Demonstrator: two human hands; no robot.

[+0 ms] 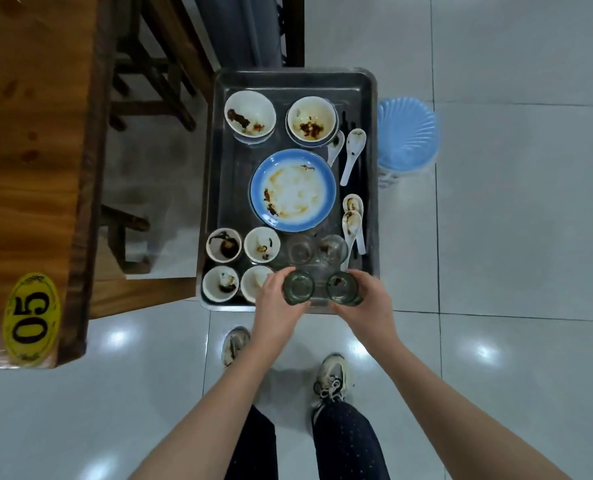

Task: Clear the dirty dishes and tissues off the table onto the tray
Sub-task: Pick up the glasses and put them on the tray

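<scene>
Glasses are the job now, one in each hand: your left hand (276, 308) has its fingers (271, 284) curled round the left glass (298, 289), and your right hand (369, 306) is wrapped the same way round the right glass (343, 289). Both glasses sit over the near end of the tray (295, 77), just inside its front rim. Whether their bases touch the metal yet, I cannot tell. Aim for the bare strip on your side of the two clear glasses (300, 250) standing on the tray. Lower both straight down and upright, since the right one shows a dark smear of leftovers that would likely run if tilted. Mind your left knuckles: the nearest small cup (253, 280) sits just beside them, partly hidden by your hand, and a sideways nudge could knock it into its neighbours. On the right, the soup spoons (352, 221) lie along the tray's edge, so keep that glass off their handles. Set the bases flat, then loosen your fingers outward and lift your hands straight up instead of dragging them back over the rim. The wooden worktop (32, 116) to your left shows a yellow number tag (30, 320) at its corner; no tissues are in view.
</scene>
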